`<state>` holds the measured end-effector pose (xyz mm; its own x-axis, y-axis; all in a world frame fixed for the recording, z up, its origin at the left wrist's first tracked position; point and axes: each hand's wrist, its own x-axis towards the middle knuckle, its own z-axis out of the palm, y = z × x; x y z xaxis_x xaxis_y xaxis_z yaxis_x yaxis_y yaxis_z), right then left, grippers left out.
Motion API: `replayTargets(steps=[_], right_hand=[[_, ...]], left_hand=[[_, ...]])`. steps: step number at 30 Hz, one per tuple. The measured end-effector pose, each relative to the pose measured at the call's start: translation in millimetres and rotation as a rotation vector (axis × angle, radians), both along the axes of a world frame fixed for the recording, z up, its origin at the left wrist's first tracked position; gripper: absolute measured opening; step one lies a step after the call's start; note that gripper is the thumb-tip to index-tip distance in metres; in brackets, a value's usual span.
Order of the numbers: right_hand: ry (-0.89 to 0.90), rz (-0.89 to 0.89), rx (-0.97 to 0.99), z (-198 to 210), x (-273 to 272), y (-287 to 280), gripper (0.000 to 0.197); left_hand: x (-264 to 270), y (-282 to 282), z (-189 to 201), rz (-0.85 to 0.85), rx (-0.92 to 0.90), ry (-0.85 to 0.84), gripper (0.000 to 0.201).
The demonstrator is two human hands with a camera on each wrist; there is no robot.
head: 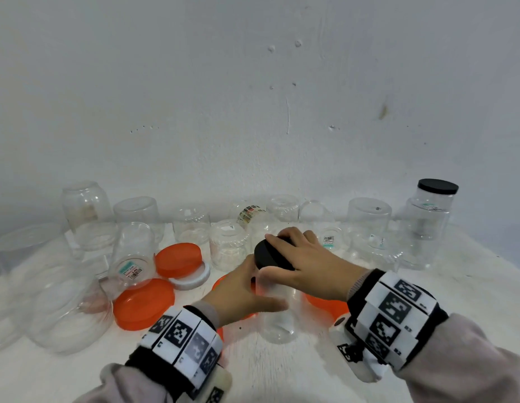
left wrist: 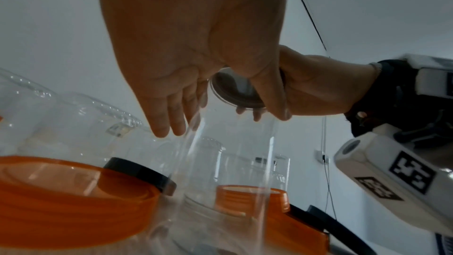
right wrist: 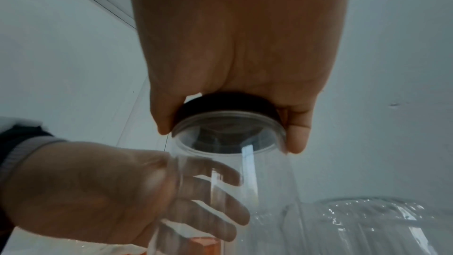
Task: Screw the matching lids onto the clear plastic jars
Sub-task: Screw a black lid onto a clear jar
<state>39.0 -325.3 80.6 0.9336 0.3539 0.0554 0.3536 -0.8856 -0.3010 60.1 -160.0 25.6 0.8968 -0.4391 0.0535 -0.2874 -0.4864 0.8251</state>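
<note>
A clear plastic jar (head: 277,321) stands upright on the white table near the front middle. My left hand (head: 253,286) grips its side, thumb in front and fingers wrapped round the back. On the jar's mouth sits a black lid (head: 263,253), which my right hand (head: 285,254) grips from above with curled fingers. The right wrist view shows the black lid (right wrist: 220,102) seated on the jar's rim (right wrist: 228,123), between the thumb and fingers of my right hand (right wrist: 228,131), with my left hand (right wrist: 85,191) lower on the jar. In the left wrist view my left hand (left wrist: 220,115) holds the jar (left wrist: 232,152).
Several clear jars stand upside down along the wall; one jar (head: 430,225) at the back right wears a black lid. Orange lids (head: 143,303) (head: 178,258) and a white lid (head: 193,279) lie at the left. Another orange lid (head: 325,303) lies under my right wrist. Large jars (head: 63,309) crowd the left.
</note>
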Motion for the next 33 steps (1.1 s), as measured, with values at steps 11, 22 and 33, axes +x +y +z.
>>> replayTargets(steps=[11, 22, 33], right_hand=[[0.018, 0.019, 0.227, 0.7, -17.1, -24.9, 0.077], [-0.328, -0.185, 0.532, 38.3, -71.6, -124.7, 0.064], [-0.396, -0.864, 0.366, 12.0, -44.6, -310.9, 0.059]], left_hand=[[28.4, 22.3, -2.2, 0.041, 0.575, 0.032, 0.087], [31.6, 5.9, -10.6, 0.027, 0.913, 0.065, 0.091], [34.1, 7.8, -15.1, 0.095, 0.94, 0.065, 0.088]])
